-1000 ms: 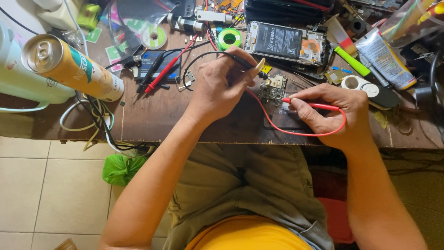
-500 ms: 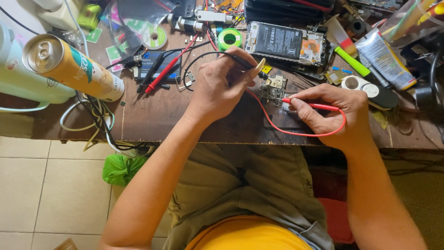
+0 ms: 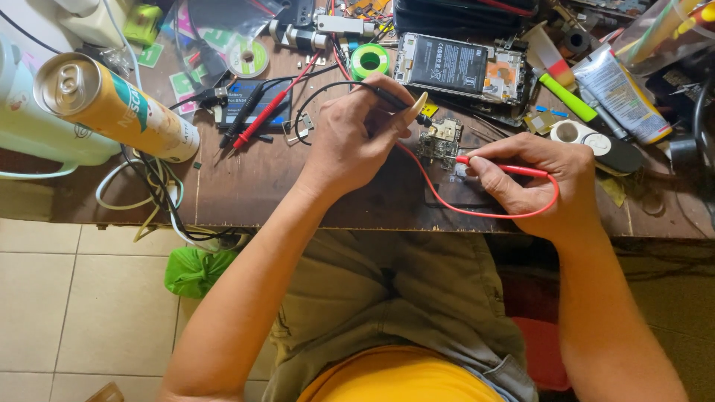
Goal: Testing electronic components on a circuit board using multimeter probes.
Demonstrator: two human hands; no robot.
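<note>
My left hand (image 3: 357,138) holds a black test probe (image 3: 398,100) whose black lead loops back over the brown wooden table (image 3: 246,186). My right hand (image 3: 540,182) pinches a red test probe (image 3: 503,167); its red wire (image 3: 484,212) curves under the hand. Both probe tips point at a small circuit board (image 3: 441,141) lying between the hands near the table's front edge.
An opened phone (image 3: 458,67) lies behind the board. A green solder spool (image 3: 370,59), spare red and black probes (image 3: 257,119), a tall can (image 3: 112,108), a pale jug (image 3: 37,126), tubes (image 3: 618,93) and a green marker (image 3: 570,97) crowd the table. Cables hang off the front left edge.
</note>
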